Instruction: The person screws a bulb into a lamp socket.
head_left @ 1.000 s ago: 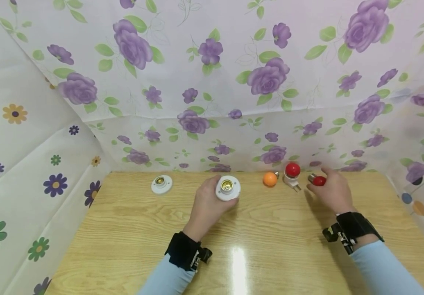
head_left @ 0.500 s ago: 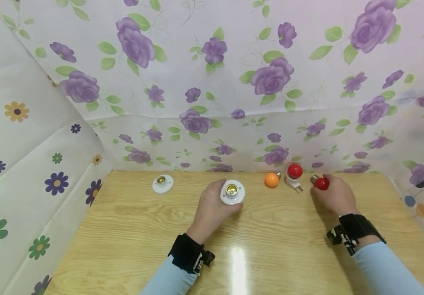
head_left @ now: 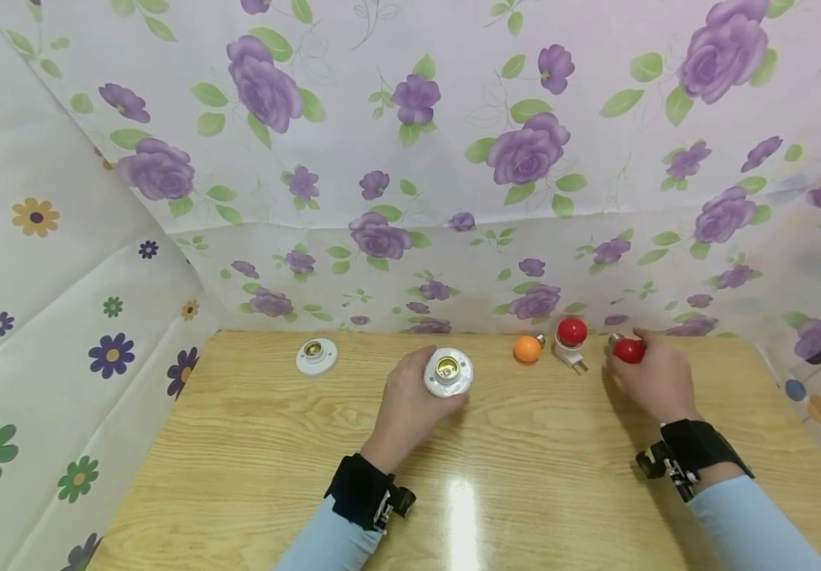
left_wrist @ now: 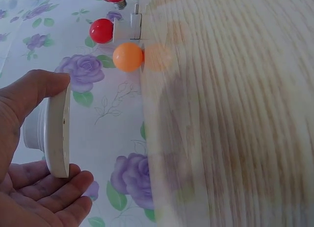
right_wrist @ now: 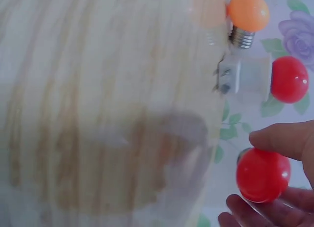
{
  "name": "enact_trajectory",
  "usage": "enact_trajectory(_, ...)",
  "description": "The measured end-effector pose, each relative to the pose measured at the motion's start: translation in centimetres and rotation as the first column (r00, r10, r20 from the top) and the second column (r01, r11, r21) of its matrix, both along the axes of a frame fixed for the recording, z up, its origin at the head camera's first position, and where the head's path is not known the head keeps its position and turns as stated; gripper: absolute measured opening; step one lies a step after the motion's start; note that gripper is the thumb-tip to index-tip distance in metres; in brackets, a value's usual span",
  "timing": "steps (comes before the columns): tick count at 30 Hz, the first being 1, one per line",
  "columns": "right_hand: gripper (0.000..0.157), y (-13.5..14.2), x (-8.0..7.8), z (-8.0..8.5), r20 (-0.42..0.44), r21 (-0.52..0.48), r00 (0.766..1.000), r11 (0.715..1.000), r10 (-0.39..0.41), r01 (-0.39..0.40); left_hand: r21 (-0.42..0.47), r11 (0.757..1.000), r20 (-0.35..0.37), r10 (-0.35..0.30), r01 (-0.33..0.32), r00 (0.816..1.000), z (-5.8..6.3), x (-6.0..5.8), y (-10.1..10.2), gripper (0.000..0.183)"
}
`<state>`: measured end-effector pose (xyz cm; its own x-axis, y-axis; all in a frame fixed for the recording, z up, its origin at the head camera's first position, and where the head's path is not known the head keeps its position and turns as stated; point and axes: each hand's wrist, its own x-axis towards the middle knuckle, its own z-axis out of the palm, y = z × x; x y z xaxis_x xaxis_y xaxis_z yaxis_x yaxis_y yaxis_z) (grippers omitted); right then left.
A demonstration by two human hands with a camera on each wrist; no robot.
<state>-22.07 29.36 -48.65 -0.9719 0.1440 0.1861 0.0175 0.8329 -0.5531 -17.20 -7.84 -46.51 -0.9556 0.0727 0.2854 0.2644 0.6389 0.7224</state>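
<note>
Between thumb and fingers my left hand (head_left: pixel 410 404) grips a round white lamp holder (head_left: pixel 448 373) by its rim, raised over the table with its brass-coloured socket facing up. In the left wrist view the lamp holder (left_wrist: pixel 58 134) shows edge-on, thumb on one side and fingers on the other. At the right, my right hand (head_left: pixel 656 377) holds a red light bulb (head_left: pixel 628 350), its metal screw base pointing away to the back left. The right wrist view shows the red bulb (right_wrist: pixel 263 175) between the thumb and the curled fingers, the base mostly hidden behind the globe.
A second white lamp holder (head_left: pixel 316 357) lies at the back left of the wooden table (head_left: pixel 524 476). An orange bulb (head_left: pixel 527 349) lies near the back edge, beside a white plug-in socket (head_left: pixel 569 354) with another red bulb (head_left: pixel 572 331) in it. Floral cloth (head_left: pixel 439 262) hangs behind.
My left hand has shifted slightly right and nearer with the lamp holder. My right hand has lifted and turned the red bulb a little, so its globe faces up more and its base shows less.
</note>
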Motion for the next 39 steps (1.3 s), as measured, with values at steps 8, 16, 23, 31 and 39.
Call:
enact_trajectory(8,0.073,-1.4,0.4,1.5,-0.138,-0.113,0.986,0.991,-0.089,0.074,0.010,1.000,-0.011,0.010,-0.010,1.000,0.1,-0.2,0.0,0.075)
enact_trajectory(16,0.056,-2.7,0.7,2.7,-0.294,-0.142,0.954,0.990,-0.060,0.019,0.023,1.000,-0.010,0.012,-0.012,1.000,0.3,-0.1,0.2,0.074)
enact_trajectory(23,0.048,-3.9,0.8,3.9,-0.391,-0.140,0.920,0.987,0.021,-0.081,0.017,1.000,-0.015,0.005,-0.005,1.000,0.4,-0.1,0.4,0.075)
enact_trajectory(31,0.052,-5.3,0.9,4.9,-0.440,-0.100,0.889,0.977,0.127,-0.189,0.021,1.000,-0.012,-0.010,0.010,1.000,0.2,-0.1,0.8,0.075)
enact_trajectory(39,0.061,-7.3,1.5,5.9,-0.384,-0.158,0.895,0.938,0.229,-0.308,0.021,0.999,-0.005,-0.029,0.030,1.000,0.0,0.0,1.2,0.076)
